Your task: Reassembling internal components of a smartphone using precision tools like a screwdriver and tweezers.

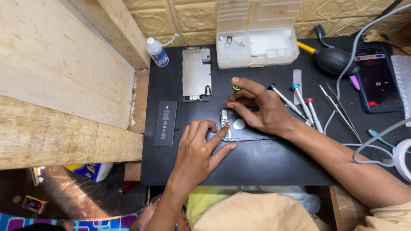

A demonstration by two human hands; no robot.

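While hands (257,109) work the phone (239,128) — battery (165,123), screwdrivers (302,102), tweezers (340,109) around.

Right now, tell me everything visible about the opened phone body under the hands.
The phone body lies flat on the black mat, back down, with its screen removed and its insides showing. It looks like a dark frame with metal parts at its left end and a pale round patch beside them. The left hand steadies it with the index fingertip on its left edge. The right hand covers its upper right part and holds a green-capped screwdriver upright over its top left corner.
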